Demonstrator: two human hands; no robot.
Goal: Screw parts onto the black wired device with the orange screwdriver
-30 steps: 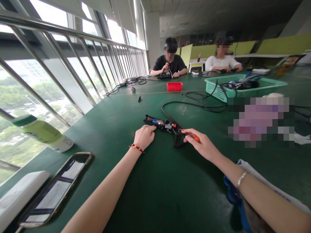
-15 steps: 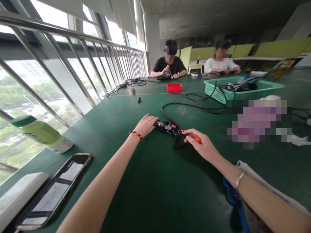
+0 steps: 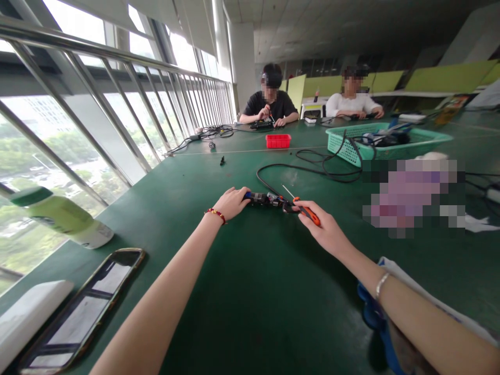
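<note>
A dark corded power tool with its inner parts and wires exposed lies across the green table. My left hand is closed around its left end, where a bit of blue shows. In my right hand is a screwdriver with an orange and black handle. Its thin blade points up and to the left, clear of the tool's body. My right fingertips are at the tool's right end; whether they also grip it I cannot tell. A black cable runs from the tool toward the back.
Behind the tool stand a red bin and a green basket holding dark items. A phone, a white box and a bottle lie at the left, near the railing. Two people sit across the table.
The screwdriver blade has come away from the tool's inside and now points up. The tool's black right-hand part has swung up from the table toward my right fingers.
</note>
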